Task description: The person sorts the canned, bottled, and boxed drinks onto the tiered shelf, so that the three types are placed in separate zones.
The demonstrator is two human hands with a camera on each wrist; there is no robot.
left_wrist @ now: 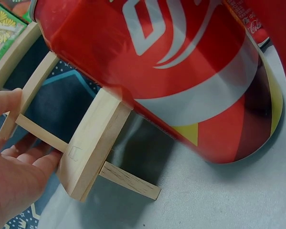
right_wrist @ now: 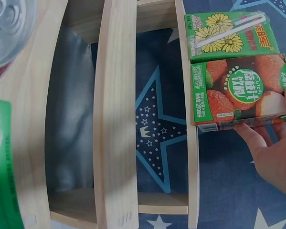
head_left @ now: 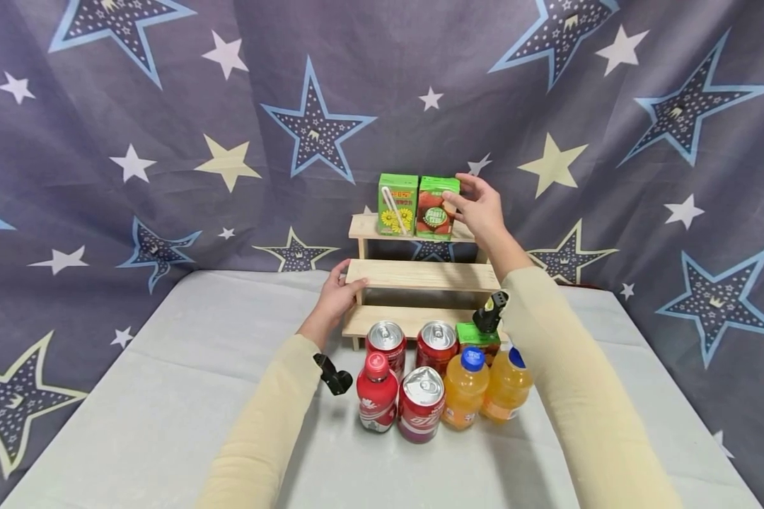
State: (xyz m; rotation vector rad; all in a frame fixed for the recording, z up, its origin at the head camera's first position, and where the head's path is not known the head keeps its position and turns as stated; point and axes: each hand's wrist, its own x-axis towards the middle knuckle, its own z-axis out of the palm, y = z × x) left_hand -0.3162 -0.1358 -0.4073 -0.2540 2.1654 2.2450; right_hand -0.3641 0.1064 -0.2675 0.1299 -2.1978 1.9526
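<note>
Pinching a lychee juice box [head_left: 434,215] at its right side, the right hand [head_left: 484,212] has its thumb across the front and fingers round behind, so it's a narrow hold. That box sits upright at the top tier of a wooden rack [head_left: 420,274], right beside a chrysanthemum drink box [head_left: 409,201] with a straw on its front. Both fronts face out, probably so the labels read easily. Can't tell whether the tier takes all of the lychee one's weight.

Left hand [head_left: 336,297] grips the left end of the middle tier, thumb on top and fingers underneath; my guess is that's to stop the light-looking frame from sliding.

Down front there's a bunch of drinks near the bottom tier: three red cans [head_left: 423,406], a red bottle [head_left: 377,403], two orange drink bottles [head_left: 465,396] and another green carton [head_left: 471,332], partly hidden. Being packed that close, they're probably meant to be within easy reach.

It's all on a pale, smooth-looking desk [head_left: 165,396] that runs back to a dark purple-grey curtain [head_left: 356,42] covered in blue-edged, white and yellowish stars. The curtain fills the background, so the room itself doesn't show.
</note>
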